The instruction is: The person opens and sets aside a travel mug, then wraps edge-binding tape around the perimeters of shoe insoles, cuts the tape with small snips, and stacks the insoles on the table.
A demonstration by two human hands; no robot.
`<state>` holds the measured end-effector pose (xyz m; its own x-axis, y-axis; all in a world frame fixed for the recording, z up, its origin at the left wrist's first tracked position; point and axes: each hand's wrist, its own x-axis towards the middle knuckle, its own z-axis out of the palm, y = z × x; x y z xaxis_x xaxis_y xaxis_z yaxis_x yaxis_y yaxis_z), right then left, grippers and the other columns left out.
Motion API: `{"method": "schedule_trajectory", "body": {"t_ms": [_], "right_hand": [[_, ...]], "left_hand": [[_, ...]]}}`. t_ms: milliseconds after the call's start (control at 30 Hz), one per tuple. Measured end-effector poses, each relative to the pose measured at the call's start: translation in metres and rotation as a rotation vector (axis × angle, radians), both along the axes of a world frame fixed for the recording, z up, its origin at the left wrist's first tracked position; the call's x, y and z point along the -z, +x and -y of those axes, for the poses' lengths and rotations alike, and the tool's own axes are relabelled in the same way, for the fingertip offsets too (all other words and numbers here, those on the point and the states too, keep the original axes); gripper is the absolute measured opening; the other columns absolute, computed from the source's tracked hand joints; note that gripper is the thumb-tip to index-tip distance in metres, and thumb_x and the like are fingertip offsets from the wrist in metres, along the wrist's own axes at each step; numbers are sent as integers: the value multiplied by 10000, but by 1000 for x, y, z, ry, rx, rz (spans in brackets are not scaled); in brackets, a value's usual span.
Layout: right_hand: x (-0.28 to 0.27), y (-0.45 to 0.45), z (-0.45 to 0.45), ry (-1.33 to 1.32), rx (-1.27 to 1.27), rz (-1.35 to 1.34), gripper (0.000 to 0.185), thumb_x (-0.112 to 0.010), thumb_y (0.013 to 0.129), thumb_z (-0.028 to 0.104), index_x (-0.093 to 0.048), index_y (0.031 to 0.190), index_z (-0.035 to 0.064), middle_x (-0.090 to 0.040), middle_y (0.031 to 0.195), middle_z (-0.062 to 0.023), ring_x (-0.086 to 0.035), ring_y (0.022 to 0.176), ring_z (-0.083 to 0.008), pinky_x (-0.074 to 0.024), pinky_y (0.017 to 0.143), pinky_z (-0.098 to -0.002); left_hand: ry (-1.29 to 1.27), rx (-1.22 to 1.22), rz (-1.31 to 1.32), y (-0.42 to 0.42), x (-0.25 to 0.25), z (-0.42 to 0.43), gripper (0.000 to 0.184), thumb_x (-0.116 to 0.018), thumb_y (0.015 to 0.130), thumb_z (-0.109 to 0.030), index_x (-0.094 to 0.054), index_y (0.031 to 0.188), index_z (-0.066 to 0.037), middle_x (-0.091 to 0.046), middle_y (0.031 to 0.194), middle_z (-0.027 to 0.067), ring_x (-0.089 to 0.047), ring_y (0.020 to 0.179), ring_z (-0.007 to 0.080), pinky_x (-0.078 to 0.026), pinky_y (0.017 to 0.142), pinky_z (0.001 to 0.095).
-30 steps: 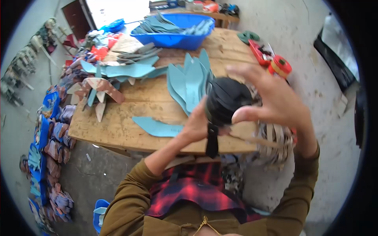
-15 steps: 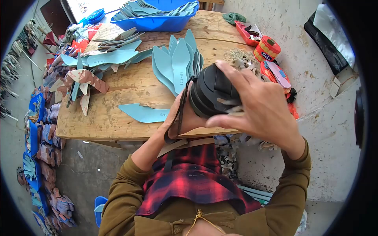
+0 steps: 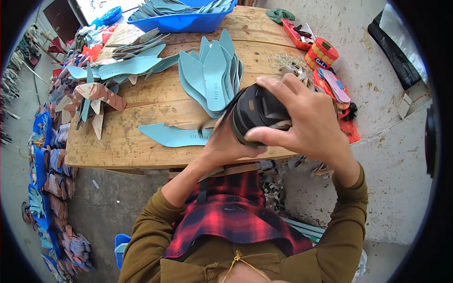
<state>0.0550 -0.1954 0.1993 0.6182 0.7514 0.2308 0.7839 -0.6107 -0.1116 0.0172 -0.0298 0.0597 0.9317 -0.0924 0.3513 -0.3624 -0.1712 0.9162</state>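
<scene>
Wraps the fingers of the left hand (image 3: pixel 226 144) around the side of a black container (image 3: pixel 252 113); clamps the fingers and thumb of the right hand (image 3: pixel 314 122) across its lid. Holds it above the worktop's (image 3: pixel 155 111) near edge, towards the right corner, hiding the wood there. Shows "520-" plus blurrier characters on the fanned teal pieces (image 3: pixel 214 75) just beyond, and on a single teal piece (image 3: pixel 170 136) by the near edge, partly behind the left hand. Has "Gala" on a red-and-yellow tub (image 3: pixel 322 53) at the right edge, near a red tray (image 3: pixel 297 35). Keeps a blue basin (image 3: pixel 184 23) at the far edge.
</scene>
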Motion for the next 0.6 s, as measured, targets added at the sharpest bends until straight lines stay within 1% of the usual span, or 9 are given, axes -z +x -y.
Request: {"method": "schedule_trajectory", "body": {"t_ms": [33,100,167,267,300,400,433,567,600], "right_hand": [[8,-5,-2,-52,73,106,831,-778,638,576,-567,1258,66,-623,1050,-133,-652,749,-314,-521,674,-368],[7,-1,6,-19,16,90,858,-781,628,582,-552,1279,72,-619,1052,-137,-651,733,-301,-520,666,-358],[-11,3,14,25,19,-153,935,-794,596,589,-520,1320,64,-602,1131,-150,-651,875,-290,-511,785,-357],[-17,29,31,133,-306,-132,982,-819,574,556,-496,1345,41,-558,1241,-162,-581,1095,-285,-442,949,-370],[-14,37,30,194,-381,-208,989,-836,576,510,-476,1357,21,-523,1304,-152,-484,1234,-281,-359,1044,-383],[3,57,23,138,-507,-215,959,-850,592,449,-468,1358,15,-510,1326,-140,-481,1245,-260,-364,1041,-357],[7,61,21,185,-547,-338,928,-857,600,409,-475,1349,16,-527,1287,-121,-506,1202,-255,-382,1021,-346],[-2,46,15,60,-294,-248,875,-846,583,299,-492,1335,24,-556,1168,-115,-547,1099,-251,-410,971,-337],[-11,31,12,-65,-233,-144,867,-806,611,426,-509,1303,-3,-578,1120,-142,-570,1063,-253,-447,896,-340]], "left_hand": [[32,-25,10,5,6,2,940,-869,548,-164,-382,1336,-3,-542,1243,125,-557,1113,237,-437,979,357],[-72,-44,-43,0,13,5,942,-875,548,-152,-381,1336,-7,-545,1235,127,-561,1104,227,-445,967,347],[-100,-54,-11,-3,8,8,941,-883,557,-129,-377,1343,-12,-548,1228,110,-546,1115,195,-434,977,337],[-201,81,-69,4,14,4,949,-883,573,-131,-364,1357,-6,-540,1231,91,-525,1134,185,-409,1001,331],[-187,97,-99,5,12,3,966,-883,572,-122,-351,1369,1,-533,1234,81,-509,1149,182,-389,1021,328],[-256,177,-60,12,13,3,981,-884,562,-114,-344,1373,5,-529,1239,85,-504,1150,183,-384,1025,327],[-190,184,-82,13,8,1,969,-875,560,-94,-346,1366,7,-543,1220,82,-518,1127,177,-404,1006,326],[-206,149,-142,16,2,5,941,-857,567,-63,-352,1358,6,-573,1181,80,-557,1074,169,-452,955,317],[-211,148,-191,15,3,6,941,-857,565,-65,-355,1358,5,-574,1192,83,-556,1087,171,-451,962,321]]}}
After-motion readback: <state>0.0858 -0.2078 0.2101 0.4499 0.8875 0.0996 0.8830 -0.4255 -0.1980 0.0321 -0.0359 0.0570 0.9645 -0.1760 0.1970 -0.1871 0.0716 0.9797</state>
